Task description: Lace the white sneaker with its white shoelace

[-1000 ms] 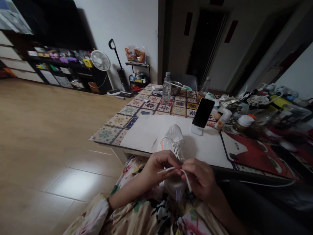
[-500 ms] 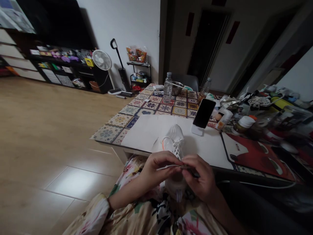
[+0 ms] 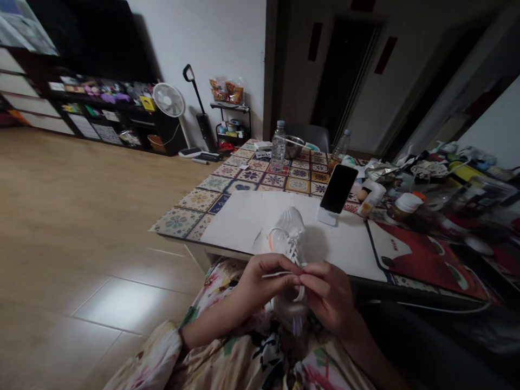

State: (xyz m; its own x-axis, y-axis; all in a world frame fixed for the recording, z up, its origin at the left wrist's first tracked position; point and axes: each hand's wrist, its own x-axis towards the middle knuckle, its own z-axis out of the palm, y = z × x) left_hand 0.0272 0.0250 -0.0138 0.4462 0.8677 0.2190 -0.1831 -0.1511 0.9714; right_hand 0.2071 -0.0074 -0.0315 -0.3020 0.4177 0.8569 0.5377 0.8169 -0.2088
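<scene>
white sneaker [image 3: 289,238], white lace [image 3: 280,274], floral sleeve [image 3: 150,357]

A home living room is shown: wood floor [image 3: 81,206], a fan [image 3: 167,100] beside cluttered shelves [image 3: 101,108], and a tiled table [image 3: 252,176] crowded with bottles [image 3: 278,146] and household items.

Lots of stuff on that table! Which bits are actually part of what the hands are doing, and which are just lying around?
In use: white sneaker, its white shoelace, pinched by the left hand and the right hand.

Lying about: phone on a stand, water bottle, metal bowl, white-capped jar, red mat.
</scene>
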